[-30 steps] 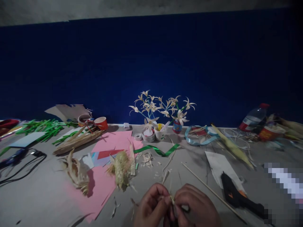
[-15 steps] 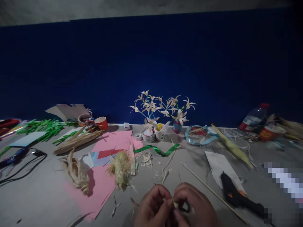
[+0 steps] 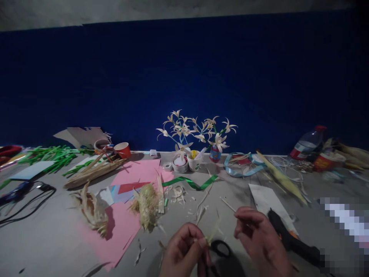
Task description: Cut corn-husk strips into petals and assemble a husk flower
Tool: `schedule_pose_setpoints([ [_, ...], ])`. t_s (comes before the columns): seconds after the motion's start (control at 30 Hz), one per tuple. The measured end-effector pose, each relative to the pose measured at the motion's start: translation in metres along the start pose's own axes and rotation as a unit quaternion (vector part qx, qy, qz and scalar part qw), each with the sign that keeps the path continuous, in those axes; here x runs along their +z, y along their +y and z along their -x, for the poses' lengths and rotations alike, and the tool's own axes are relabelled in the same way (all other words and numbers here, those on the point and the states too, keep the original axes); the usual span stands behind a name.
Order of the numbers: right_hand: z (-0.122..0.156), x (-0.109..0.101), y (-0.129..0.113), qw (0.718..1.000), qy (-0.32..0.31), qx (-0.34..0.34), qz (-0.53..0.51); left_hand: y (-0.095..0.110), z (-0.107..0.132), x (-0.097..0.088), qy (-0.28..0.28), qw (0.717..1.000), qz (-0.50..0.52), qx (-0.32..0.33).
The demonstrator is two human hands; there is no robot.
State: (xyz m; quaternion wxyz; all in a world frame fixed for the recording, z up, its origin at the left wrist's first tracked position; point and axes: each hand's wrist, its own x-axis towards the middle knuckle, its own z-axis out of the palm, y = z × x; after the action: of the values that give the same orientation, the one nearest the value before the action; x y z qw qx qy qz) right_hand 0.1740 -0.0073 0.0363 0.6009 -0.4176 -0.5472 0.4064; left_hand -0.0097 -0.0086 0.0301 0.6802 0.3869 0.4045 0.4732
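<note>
The left hand (image 3: 186, 250) has its thumb and forefinger closed in a pinch, and between them it holds the lower end of a thin pale strip (image 3: 214, 231). The strip stands up from the fingertips, above the surface near the front edge of the view. The right hand (image 3: 261, 242) is apart from it, fingers loosely curled and partly open; I cannot see anything in its hold. A black loop (image 3: 220, 248) is just beside the left fingertips; whether the hand also holds it, I cannot tell.

For such a fine strip, I judge a light and steady pinch is best, close to the place being worked, because dry fibre may split if it is pulled or bent sharply. The right fingers would better meet it softly, without catching the loop. The thin stick (image 3: 228, 205) passes behind the right hand, and the black glue gun (image 3: 302, 248) is near on its outer side, so a wide swing there could knock them. Farther out, pale shavings (image 3: 178, 194) lie by the green ribbon (image 3: 198, 186).
</note>
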Motion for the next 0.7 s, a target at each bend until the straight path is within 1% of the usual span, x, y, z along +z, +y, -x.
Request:
schedule_pose_setpoints([
  [0.1, 0.0, 0.007, 0.003, 0.992, -0.103, -0.035, 0.059, 0.002, 0.002, 0.003, -0.018, 1.0, -0.001, -0.005],
  [0.17, 0.001, 0.014, 0.003, 0.986, -0.132, -0.055, 0.09, 0.002, 0.002, 0.005, -0.024, 1.0, 0.004, -0.011],
  [0.27, 0.002, 0.021, 0.003, 0.981, -0.12, -0.096, 0.122, 0.001, 0.001, 0.005, -0.029, 0.999, 0.012, -0.014],
  [0.37, 0.002, 0.022, 0.003, 0.979, -0.114, -0.122, 0.12, 0.001, 0.0, 0.003, -0.045, 0.999, 0.026, -0.016],
  [0.43, 0.001, 0.022, 0.003, 0.98, -0.118, -0.118, 0.11, 0.0, 0.0, 0.002, -0.052, 0.998, 0.03, -0.022],
  [0.57, 0.002, 0.022, 0.005, 0.984, -0.121, -0.085, 0.098, -0.003, 0.001, 0.001, -0.047, 0.999, 0.015, -0.021],
  [0.7, 0.002, 0.022, 0.007, 0.983, -0.131, -0.078, 0.107, -0.003, 0.005, 0.0, -0.028, 0.998, -0.06, 0.003],
])
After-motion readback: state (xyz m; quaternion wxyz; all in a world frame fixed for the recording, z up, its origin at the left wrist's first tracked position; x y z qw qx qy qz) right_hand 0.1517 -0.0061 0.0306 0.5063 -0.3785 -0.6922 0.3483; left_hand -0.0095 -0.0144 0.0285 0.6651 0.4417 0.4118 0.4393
